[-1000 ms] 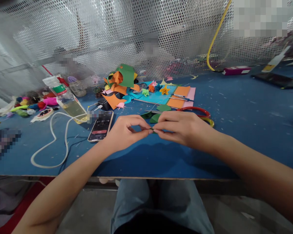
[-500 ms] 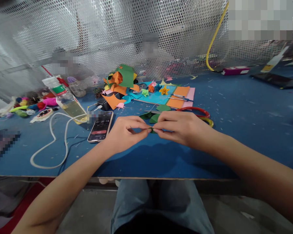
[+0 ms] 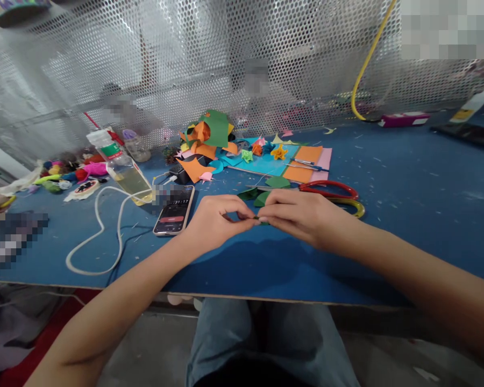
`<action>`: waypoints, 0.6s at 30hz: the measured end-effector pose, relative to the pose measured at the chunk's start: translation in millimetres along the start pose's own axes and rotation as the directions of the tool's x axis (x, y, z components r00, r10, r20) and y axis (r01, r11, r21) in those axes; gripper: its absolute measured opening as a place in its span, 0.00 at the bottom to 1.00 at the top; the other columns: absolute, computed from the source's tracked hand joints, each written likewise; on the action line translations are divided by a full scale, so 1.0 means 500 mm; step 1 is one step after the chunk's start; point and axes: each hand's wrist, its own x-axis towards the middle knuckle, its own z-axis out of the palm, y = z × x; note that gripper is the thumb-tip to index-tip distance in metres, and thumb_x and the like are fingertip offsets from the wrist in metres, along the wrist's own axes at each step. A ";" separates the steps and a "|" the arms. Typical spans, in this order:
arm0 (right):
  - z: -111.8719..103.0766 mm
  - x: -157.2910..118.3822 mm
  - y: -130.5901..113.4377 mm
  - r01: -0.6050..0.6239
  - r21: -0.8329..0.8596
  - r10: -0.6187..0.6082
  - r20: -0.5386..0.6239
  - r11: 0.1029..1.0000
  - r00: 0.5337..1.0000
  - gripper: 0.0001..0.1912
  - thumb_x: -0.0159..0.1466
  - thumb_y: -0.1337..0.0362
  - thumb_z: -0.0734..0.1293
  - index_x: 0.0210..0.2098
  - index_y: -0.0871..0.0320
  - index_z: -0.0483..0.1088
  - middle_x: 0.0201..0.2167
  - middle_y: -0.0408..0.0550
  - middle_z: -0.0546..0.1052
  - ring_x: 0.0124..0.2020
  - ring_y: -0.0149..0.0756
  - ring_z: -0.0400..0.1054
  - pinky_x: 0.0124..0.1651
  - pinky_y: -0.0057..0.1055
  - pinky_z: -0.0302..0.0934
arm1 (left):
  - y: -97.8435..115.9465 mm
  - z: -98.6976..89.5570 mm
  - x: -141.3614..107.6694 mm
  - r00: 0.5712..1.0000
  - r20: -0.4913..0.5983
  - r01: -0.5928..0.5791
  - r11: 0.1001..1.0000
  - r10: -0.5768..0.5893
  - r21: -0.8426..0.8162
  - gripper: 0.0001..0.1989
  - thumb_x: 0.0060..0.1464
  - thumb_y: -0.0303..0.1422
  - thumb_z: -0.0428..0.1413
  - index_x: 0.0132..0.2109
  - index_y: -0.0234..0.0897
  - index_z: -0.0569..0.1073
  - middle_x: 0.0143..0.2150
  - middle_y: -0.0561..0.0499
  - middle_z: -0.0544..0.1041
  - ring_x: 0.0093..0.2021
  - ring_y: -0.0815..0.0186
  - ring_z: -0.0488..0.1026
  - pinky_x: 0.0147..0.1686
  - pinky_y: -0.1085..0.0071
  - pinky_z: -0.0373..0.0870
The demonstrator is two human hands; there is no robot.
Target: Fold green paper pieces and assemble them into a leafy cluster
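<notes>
Over the blue table (image 3: 234, 277), my left hand (image 3: 220, 221) and my right hand (image 3: 302, 216) meet fingertip to fingertip. Both are closed in a pinch on a small piece of green paper (image 3: 263, 222), which the fingers mostly hide. Just beyond my fingers lie leaf-shaped green paper pieces (image 3: 278, 182). Scissors with one red and one yellow handle (image 3: 333, 186) rest beside my right hand, their blades pointing left and partly under the green pieces. To the left of my left hand lies a phone (image 3: 173, 212) with a timer on its screen.
Behind are folded paper flowers (image 3: 279, 152) on blue sheets, orange paper (image 3: 304, 164), a tool with a blue handle, and a heap of paper scraps (image 3: 201, 169). A bottle of yellowish liquid (image 3: 125, 169) and a looping white cable (image 3: 86, 236) are at left. A perforated metal screen (image 3: 210, 59) bounds the back.
The whole view has shifted, so things appear slightly farther right. My right fingertips have closed in over the green paper, which shows less now. Both hands keep their pinch.
</notes>
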 end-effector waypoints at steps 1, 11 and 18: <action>0.001 0.000 0.001 -0.020 0.017 0.021 -0.018 1.000 1.000 0.10 0.65 0.67 0.57 0.36 0.60 0.70 0.31 0.49 0.71 0.31 0.31 0.66 0.33 0.27 0.62 | 0.001 0.001 0.000 1.000 -0.004 -0.004 1.000 0.004 0.011 0.03 0.47 0.29 0.60 0.29 0.34 0.75 0.29 0.51 0.75 0.27 0.73 0.71 0.20 0.82 0.66; 0.002 0.004 -0.013 -0.180 0.029 0.182 -0.116 0.983 0.977 0.04 0.61 0.68 0.62 0.32 0.59 0.69 0.29 0.46 0.70 0.29 0.30 0.65 0.30 0.26 0.61 | 0.004 0.008 -0.001 0.998 -0.052 0.031 0.999 -0.030 0.024 0.02 0.49 0.27 0.57 0.31 0.35 0.71 0.28 0.54 0.74 0.28 0.74 0.70 0.23 0.83 0.67; 0.008 0.003 -0.013 -0.128 0.112 0.136 -0.064 0.985 0.989 0.06 0.63 0.67 0.60 0.32 0.60 0.68 0.30 0.47 0.69 0.29 0.30 0.65 0.32 0.27 0.60 | 0.003 0.010 -0.005 0.997 -0.067 0.029 0.999 -0.026 0.040 0.05 0.45 0.29 0.61 0.27 0.35 0.71 0.26 0.54 0.74 0.26 0.74 0.68 0.24 0.81 0.68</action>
